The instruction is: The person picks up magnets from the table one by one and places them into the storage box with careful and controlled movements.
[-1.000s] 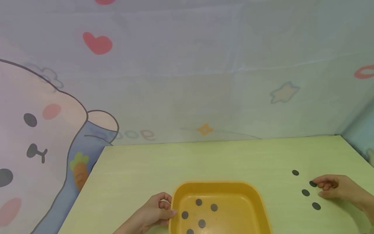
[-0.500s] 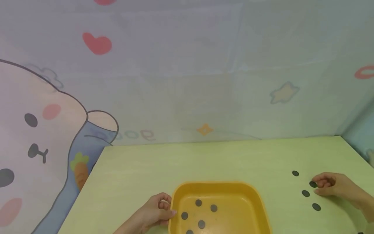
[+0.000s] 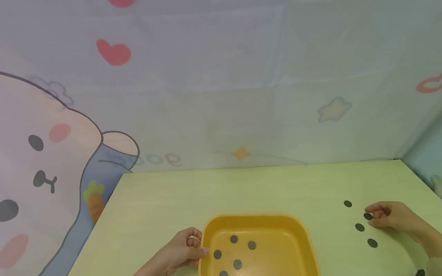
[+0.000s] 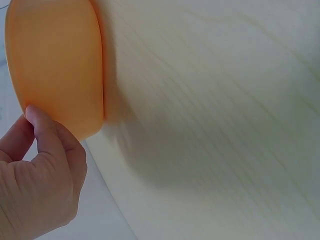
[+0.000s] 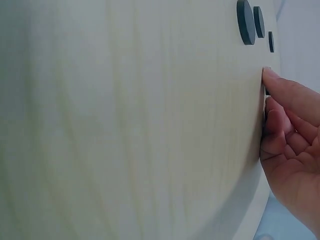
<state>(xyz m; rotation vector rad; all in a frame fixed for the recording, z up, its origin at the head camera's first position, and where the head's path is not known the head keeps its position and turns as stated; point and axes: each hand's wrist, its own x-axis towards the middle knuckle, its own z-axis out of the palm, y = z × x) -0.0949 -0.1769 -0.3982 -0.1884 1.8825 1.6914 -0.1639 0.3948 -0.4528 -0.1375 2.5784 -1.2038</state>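
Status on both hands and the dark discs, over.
Left hand gripping yellow tray. Right hand at one dark disc, grip unclear. Nothing visibly blocking it.

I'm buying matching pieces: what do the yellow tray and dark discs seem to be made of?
Tray: probably molded plastic, smooth and slightly glossy, given its rounded corners, even color and faint highlights.
Discs: matte, perhaps rubber, plastic or magnet; their plain dark faces leave it open.

A person's right hand [image 3: 395,217] is edging leftward, thumb drawing in, index finger and thumb now flanking 1 dark disc [image 3: 368,216].
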